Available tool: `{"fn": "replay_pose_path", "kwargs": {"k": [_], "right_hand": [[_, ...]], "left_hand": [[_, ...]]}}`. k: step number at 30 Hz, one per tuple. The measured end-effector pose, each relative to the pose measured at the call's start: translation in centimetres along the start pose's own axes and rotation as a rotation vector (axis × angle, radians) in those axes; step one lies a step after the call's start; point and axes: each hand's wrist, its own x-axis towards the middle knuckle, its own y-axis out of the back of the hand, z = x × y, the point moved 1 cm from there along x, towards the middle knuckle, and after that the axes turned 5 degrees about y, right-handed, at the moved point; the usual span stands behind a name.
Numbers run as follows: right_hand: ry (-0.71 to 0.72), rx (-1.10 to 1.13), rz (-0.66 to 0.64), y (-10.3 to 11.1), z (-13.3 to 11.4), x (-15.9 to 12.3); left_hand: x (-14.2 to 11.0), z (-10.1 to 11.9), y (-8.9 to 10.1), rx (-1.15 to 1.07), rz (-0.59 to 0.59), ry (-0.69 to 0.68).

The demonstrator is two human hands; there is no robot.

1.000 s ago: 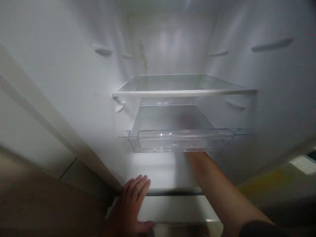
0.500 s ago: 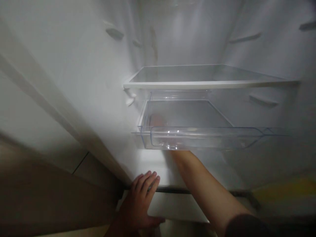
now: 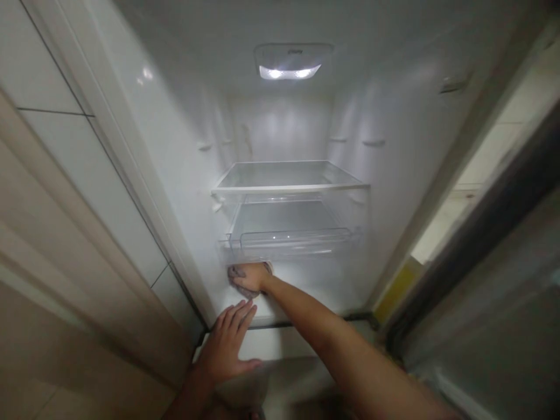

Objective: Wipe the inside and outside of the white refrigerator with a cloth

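I look into an open white fridge. My right hand (image 3: 251, 276) reaches in under the clear plastic drawer (image 3: 291, 240) and is closed on a grey cloth (image 3: 237, 275), pressed against the fridge floor (image 3: 315, 283) at its left side. My left hand (image 3: 226, 343) lies flat with fingers spread on the front edge of the fridge floor, holding nothing. A glass shelf (image 3: 289, 179) sits above the drawer.
The fridge light (image 3: 289, 71) glows at the top. White cabinet panels (image 3: 65, 192) stand to the left. The fridge door (image 3: 490, 274) stands open at the right, with a yellow patch (image 3: 396, 286) by its lower hinge side.
The view has pulled back and tilted up, showing the whole fridge interior. My right hand has come out from under the drawer toward the front left, and the cloth in it now shows.
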Motion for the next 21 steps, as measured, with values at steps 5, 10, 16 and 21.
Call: {"fn": "replay_pose_path", "kwargs": {"k": [5, 10, 16, 21], "right_hand": [[-0.018, -0.020, -0.019, 0.0, -1.9, -4.6], [-0.050, -0.038, 0.013, 0.2, -1.1, -9.0], [-0.233, -0.095, 0.073, 2.1, 2.7, -13.1], [-0.487, -0.138, 0.178, 3.7, 6.7, -14.4]], "left_hand": [[-0.4, 0.2, -0.6, 0.081, 0.061, -0.021], [-0.5, 0.2, -0.6, 0.068, 0.072, -0.054], [-0.1, 0.0, -0.3, 0.002, 0.080, -0.055], [0.0, -0.1, -0.5, 0.003, 0.093, -0.051]]}}
